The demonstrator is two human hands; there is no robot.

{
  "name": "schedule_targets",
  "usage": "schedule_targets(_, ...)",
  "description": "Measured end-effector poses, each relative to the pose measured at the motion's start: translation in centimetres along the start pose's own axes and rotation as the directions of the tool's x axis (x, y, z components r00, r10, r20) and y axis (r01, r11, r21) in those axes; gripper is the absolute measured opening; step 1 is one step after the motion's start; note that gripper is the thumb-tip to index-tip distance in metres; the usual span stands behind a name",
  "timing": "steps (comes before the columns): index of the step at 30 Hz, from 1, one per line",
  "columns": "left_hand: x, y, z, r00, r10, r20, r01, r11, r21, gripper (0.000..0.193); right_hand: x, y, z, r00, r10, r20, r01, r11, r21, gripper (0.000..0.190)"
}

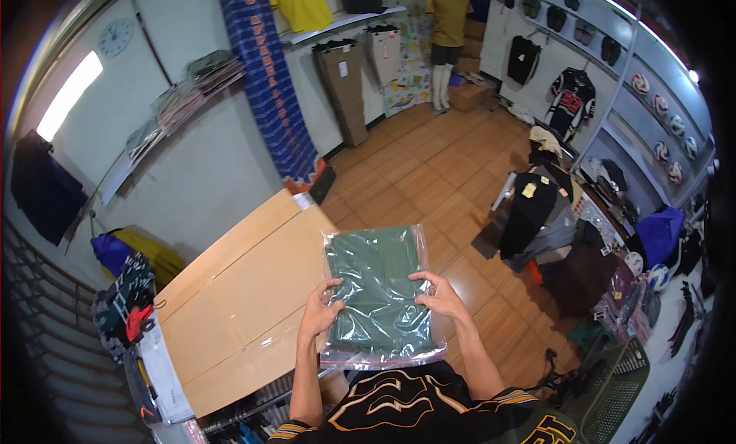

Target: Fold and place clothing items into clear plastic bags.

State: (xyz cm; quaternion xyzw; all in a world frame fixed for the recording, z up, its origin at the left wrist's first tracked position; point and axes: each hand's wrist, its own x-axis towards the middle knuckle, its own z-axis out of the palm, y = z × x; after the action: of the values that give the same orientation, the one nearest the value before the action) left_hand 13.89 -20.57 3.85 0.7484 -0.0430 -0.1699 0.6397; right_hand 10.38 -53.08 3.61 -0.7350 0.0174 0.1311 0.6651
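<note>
A folded green garment (379,283) lies flat inside a clear plastic bag (422,243), held up in front of my body. The bag's zip edge with a red line faces me. On its left side, my left hand (325,306) pinches the plastic between thumb and fingers. My right hand (440,294) grips the opposite side at about the same height. Beneath and to the left of the bag is a light wooden table (247,294).
Clothes are heaped on a rack or table (535,214) at the right. A green perforated plastic basket (615,386) stands at the lower right. Folded clothes and papers (164,381) lie by the table's left end. A blue patterned banner (270,88) hangs beyond the table.
</note>
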Motion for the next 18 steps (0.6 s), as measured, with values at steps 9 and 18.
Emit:
schedule_targets(9, 7.5, -0.3, 17.5, 0.983, -0.031, 0.181, 0.051, 0.993, -0.106, 0.065, -6.0, 3.3, -15.8, 0.983, 0.147, -0.113, -0.132, 0.983, 0.126, 0.059)
schedule_targets(18, 15.2, -3.2, 27.8, 0.874, -0.349, 0.339, 0.378, 0.925, -0.021, 0.058, -8.5, 5.6, -24.2, 0.925, 0.178, -0.337, -0.112, 0.972, 0.206, 0.062)
